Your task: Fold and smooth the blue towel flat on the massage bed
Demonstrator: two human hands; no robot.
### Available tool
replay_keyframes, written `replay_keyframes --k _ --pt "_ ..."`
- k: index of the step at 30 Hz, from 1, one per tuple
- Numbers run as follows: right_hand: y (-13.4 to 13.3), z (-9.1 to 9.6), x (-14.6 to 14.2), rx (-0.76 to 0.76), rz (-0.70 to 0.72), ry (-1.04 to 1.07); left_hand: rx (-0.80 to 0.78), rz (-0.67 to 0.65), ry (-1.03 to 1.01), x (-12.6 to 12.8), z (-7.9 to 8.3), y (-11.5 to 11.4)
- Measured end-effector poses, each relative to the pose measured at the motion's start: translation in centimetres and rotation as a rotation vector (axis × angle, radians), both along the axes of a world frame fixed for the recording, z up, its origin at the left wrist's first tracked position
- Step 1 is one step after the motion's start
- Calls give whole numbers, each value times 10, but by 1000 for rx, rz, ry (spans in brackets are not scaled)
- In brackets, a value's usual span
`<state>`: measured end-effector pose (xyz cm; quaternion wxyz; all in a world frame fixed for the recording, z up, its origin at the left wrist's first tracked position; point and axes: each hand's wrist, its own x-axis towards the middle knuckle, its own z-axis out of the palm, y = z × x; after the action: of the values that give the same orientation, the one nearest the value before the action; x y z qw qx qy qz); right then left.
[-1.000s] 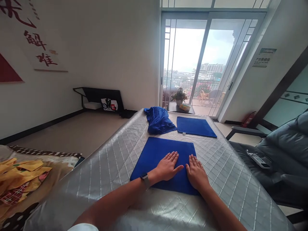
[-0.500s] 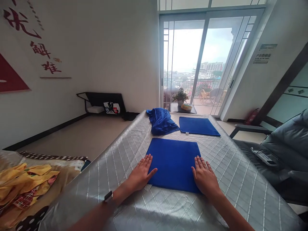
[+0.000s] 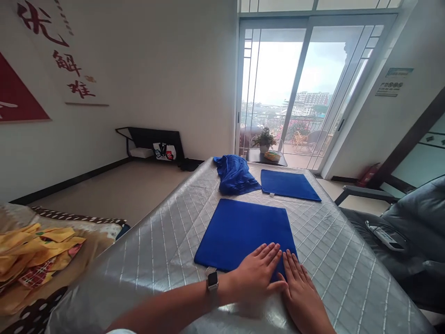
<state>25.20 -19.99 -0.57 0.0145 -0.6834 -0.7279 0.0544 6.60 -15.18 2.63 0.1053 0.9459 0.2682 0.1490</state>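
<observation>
A folded blue cloth (image 3: pixel 243 229) lies flat on the silver quilted table cover (image 3: pixel 167 236) in front of me. My left hand (image 3: pixel 257 276) rests palm down on its near right corner, fingers stretched out and flat, a watch on the wrist. My right hand (image 3: pixel 301 292) lies flat just beside it at the same corner, fingers extended, partly on the cloth's edge and partly on the cover. Both hands hold nothing. Farther back lies a second folded blue cloth (image 3: pixel 288 184), with a crumpled pile of blue cloths (image 3: pixel 234 174) to its left.
A heap of yellow fabric (image 3: pixel 31 253) sits on a patterned surface at the left. A dark grey chair (image 3: pixel 406 222) with a remote stands at the right. Beyond the table are a potted plant (image 3: pixel 264 139), a glass sliding door and bare floor to the left.
My hands had spread apart to the near cloth's left and right edges; now both have come together at its near right corner, the left hand having slid rightward.
</observation>
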Motion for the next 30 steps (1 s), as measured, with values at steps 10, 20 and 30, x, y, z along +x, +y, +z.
replay_keyframes --k 10,20,30 --pt "-3 -10 3 72 -22 39 -73 232 99 -70 -11 9" --pt "-2 -32 12 159 2 50 -13 625 139 -152 -37 -15" --pt "36 16 25 173 135 -65 -4 615 120 -147 -38 -12"
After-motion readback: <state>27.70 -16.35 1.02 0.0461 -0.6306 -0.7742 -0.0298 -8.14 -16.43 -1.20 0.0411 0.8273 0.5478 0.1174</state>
